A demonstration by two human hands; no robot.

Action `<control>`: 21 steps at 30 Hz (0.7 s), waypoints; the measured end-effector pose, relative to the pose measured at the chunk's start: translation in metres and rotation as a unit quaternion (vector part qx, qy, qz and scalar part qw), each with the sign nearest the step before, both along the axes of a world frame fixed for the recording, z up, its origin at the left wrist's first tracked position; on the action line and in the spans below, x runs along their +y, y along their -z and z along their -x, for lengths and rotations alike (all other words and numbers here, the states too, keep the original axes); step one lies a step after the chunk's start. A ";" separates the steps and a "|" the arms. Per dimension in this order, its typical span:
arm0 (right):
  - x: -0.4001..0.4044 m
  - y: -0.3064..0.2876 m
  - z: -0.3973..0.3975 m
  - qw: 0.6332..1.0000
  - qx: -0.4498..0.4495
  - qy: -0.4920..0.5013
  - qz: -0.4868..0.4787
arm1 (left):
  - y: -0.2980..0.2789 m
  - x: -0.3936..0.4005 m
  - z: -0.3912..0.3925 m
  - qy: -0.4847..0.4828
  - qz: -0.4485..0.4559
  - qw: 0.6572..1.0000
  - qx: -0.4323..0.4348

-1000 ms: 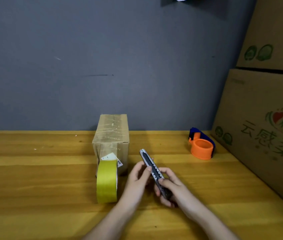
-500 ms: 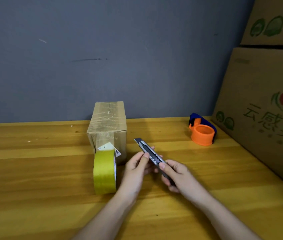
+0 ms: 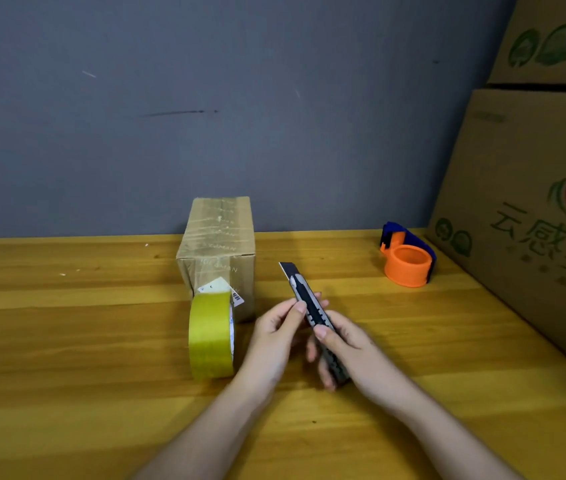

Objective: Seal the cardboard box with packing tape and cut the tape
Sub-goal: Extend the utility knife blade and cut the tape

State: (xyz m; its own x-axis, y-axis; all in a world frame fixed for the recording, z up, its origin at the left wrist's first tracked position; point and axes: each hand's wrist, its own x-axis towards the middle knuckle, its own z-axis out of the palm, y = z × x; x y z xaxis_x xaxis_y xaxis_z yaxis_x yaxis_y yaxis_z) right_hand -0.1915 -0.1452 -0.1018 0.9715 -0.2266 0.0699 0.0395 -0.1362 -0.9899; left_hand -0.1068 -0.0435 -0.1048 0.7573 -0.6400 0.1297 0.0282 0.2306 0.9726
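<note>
A small cardboard box [image 3: 219, 244] stands on the wooden table [image 3: 67, 341] near the wall, its top covered in clear tape. A roll of yellow packing tape [image 3: 209, 336] stands on edge right in front of the box, touching it. Both hands hold a grey utility knife [image 3: 309, 306] to the right of the roll. My right hand [image 3: 350, 351] grips the handle with the thumb on the slider. My left hand [image 3: 274, 330] pinches the knife's front part. A short dark blade sticks out, pointing up and away toward the wall.
An orange and blue tape dispenser [image 3: 407, 259] sits at the back right of the table. Large printed cardboard cartons [image 3: 534, 202] are stacked along the right edge. A grey wall runs behind the table.
The knife's blade now sticks out further from its tip than before. The hands and knife stay in about the same place; the camera view has tilted slightly.
</note>
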 end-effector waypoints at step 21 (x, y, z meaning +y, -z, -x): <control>-0.006 -0.001 -0.003 0.996 0.011 0.089 -0.016 | -0.005 0.000 0.009 -0.008 -0.042 0.998 -0.055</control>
State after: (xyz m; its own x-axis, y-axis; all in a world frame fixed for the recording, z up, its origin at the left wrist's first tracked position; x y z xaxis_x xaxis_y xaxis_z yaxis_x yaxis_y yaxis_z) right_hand -0.1888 -0.1507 -0.1004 0.9173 -0.3963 0.0389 -0.0040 -0.1069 -0.9943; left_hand -0.1156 -0.0439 -0.1003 0.7513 -0.6405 0.1590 -0.0821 0.1484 0.9855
